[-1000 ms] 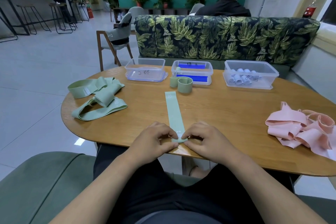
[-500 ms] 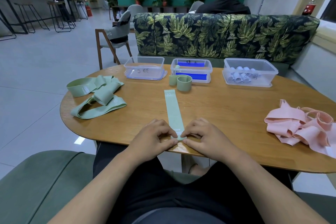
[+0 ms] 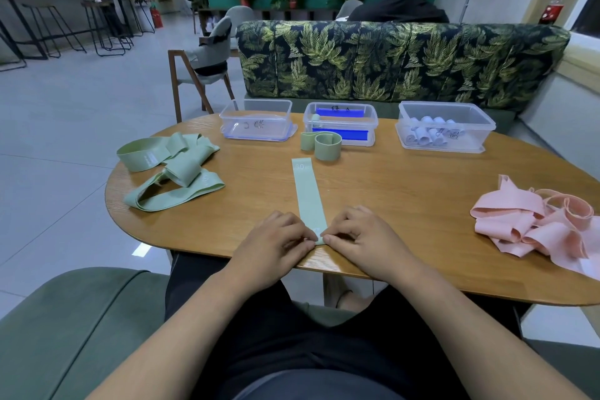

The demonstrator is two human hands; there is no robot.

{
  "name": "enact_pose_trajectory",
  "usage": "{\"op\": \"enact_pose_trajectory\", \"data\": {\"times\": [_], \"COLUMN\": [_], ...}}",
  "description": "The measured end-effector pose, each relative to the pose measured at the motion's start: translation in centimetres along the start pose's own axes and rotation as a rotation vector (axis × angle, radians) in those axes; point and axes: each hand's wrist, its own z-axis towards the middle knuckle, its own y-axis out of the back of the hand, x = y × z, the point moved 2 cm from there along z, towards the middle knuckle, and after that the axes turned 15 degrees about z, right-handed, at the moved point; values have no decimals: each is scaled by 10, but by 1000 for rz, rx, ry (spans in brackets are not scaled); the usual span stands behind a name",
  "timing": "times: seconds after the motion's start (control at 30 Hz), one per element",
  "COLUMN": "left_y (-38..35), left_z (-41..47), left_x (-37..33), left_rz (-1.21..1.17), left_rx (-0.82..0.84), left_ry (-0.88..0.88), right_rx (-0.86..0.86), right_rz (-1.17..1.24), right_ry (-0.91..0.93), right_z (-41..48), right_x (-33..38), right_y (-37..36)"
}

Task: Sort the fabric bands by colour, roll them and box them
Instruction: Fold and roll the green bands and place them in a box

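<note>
A pale green band (image 3: 307,191), laid flat and straight, is pinched at its near end by the curled fingers of the left hand (image 3: 272,245) and right hand (image 3: 362,239) at the near edge of an oval wooden table (image 3: 406,198), behind which a leaf-print sofa (image 3: 389,58) is seen.

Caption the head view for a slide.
Left hand and right hand pinch the near end of a flat green band on the table.
</note>
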Motion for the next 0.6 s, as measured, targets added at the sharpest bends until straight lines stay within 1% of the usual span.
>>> {"op": "enact_pose_trajectory", "data": {"times": [0.1, 0.2, 0.3, 0.43, 0.6], "left_y": [-1, -2, -4, -6, -5], "left_z": [0, 2, 2, 3, 1], "left_x": [2, 5, 6, 3, 0], "left_rz": [-14, -17, -15, 89, 84], "left_rx": [-21, -24, -18, 5, -19], "left_ry": [10, 39, 84, 120, 56], "right_rx": [0, 54, 40, 37, 78], "right_rz": [-43, -58, -92, -106, -139], "right_ry": [76, 166, 131, 58, 2], "right_z": [-3, -9, -7, 2, 8], "right_x": [4, 9, 6, 1, -2], "right_y": [0, -1, 0, -1, -1]}}
